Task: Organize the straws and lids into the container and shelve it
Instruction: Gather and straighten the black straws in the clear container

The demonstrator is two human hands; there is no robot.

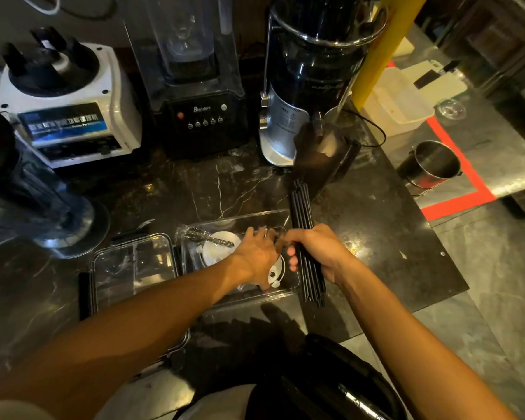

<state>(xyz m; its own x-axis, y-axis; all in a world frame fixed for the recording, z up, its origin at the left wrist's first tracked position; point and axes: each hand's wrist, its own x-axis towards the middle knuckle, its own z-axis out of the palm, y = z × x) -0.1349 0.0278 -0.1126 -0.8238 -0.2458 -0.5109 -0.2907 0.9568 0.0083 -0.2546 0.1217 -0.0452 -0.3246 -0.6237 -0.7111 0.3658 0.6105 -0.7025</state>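
One bundle of black straws, gripped in the closed right hand, runs lengthwise along the clear container's right wall; the left hand, loosely open, rests inside beside white lids.

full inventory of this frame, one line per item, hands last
straws: one bundle, black, gripped at container's right edge
container: one, clear, counter centre
lids: a few, white, inside container
container lid: one, clear, left of container
blender base: one, white, back left
blender: one, black, back centre
grinder: one, black and silver, back right
metal cup: one, steel, far right
left hand: in container
right hand: holding straws
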